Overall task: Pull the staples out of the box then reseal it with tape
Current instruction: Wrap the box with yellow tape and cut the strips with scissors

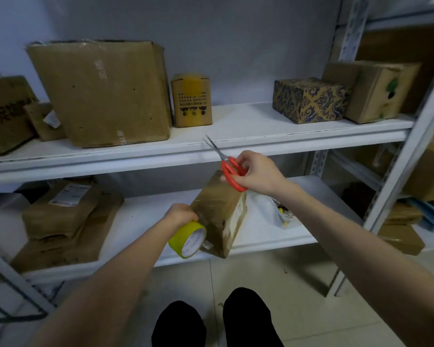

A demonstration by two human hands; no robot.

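Note:
A brown cardboard box [219, 211], glossy with tape and bearing a white label on its right side, stands tilted on the lower white shelf [140, 221]. My left hand [179, 216] grips a yellow tape roll [188, 239] against the box's left side. My right hand [253, 171] holds red-handled scissors [232, 171] over the box's far top end, blades pointing up and to the left. No staples are visible from here.
The upper shelf [236, 136] carries a big cardboard box [103, 91], a small yellow-taped box [191, 100], a patterned box [310, 100] and more cartons. Flat parcels [65, 216] lie at the lower left. A plastic bag [278, 211] sits right of the box. Shelf uprights stand at right.

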